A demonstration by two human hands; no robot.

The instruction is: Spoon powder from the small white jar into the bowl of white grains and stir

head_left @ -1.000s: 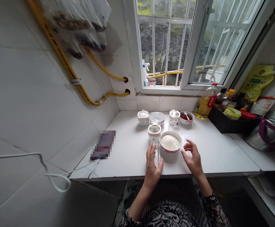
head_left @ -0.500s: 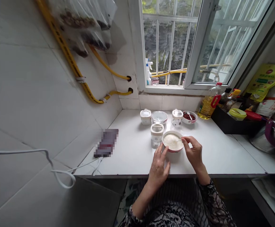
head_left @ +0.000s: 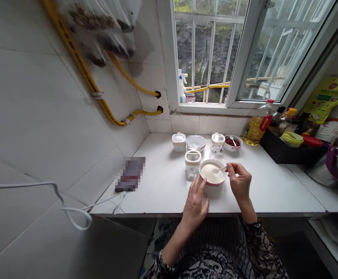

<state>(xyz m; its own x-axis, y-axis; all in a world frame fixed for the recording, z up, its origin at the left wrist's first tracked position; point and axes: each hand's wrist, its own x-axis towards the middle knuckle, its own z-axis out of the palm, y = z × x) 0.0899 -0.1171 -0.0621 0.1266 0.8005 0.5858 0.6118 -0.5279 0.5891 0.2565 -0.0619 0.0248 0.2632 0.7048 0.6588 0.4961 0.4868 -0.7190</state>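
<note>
A white bowl with a pink patterned rim [head_left: 213, 186] sits near the counter's front edge, filled with fine white powder or grain [head_left: 212, 173]. My right hand [head_left: 238, 182] pinches the handle of a small white spoon [head_left: 221, 168], whose tip rests in the bowl. My left hand [head_left: 195, 203] lies on the counter, its spread fingertips against the bowl's near left side. Just behind that hand stands a clear lidded jar [head_left: 192, 164].
Behind the bowl stand a white canister [head_left: 179, 142], a lidded bowl [head_left: 196, 142], a glass jar [head_left: 217, 142] and a bowl of red beans [head_left: 233, 142]. A pixelated phone [head_left: 130, 174] lies left. Cooking oil [head_left: 254, 130], a black bottle tray [head_left: 288, 152] and a pot [head_left: 337, 164] stand right.
My right hand has moved from beside the bowl to the spoon and now holds it at the bowl's right rim. My left hand has moved up against the bowl.
</note>
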